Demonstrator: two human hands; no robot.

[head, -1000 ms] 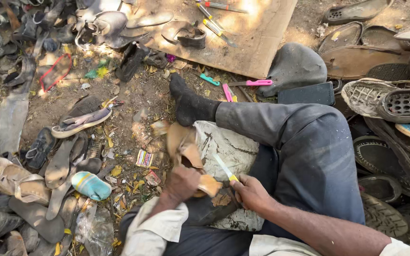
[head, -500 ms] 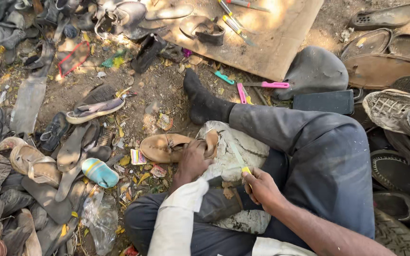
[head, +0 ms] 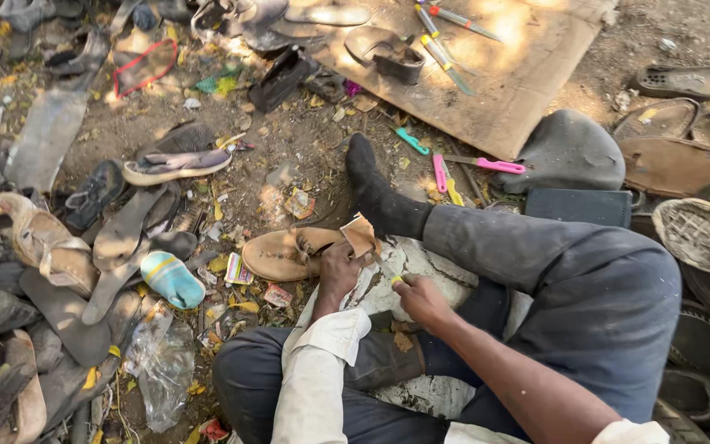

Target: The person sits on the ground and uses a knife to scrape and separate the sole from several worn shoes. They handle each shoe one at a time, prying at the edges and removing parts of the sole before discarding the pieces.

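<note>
Left hand (head: 340,267) grips tan sandal (head: 293,252); right hand (head: 422,298) beside it pinches yellow-handled knife (head: 394,278).

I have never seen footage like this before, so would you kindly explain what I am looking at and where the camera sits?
There is no machine here: a person sits on the ground and works with two bare hands. The camera is worn on that person's head and looks down, so you see their own arms, lap and outstretched leg with a dark sock.

The left hand grips a tan sandal at its heel end, steadying it against a pale stone block in the lap. The right hand holds a small knife with a yellow handle, its blade pointing towards the sandal.

Around them the dirt is littered with worn shoes, loose soles and scraps, among them a light blue slipper. Further off, a sheet of cardboard carries more tools, and a pink-handled tool lies beside it.
</note>
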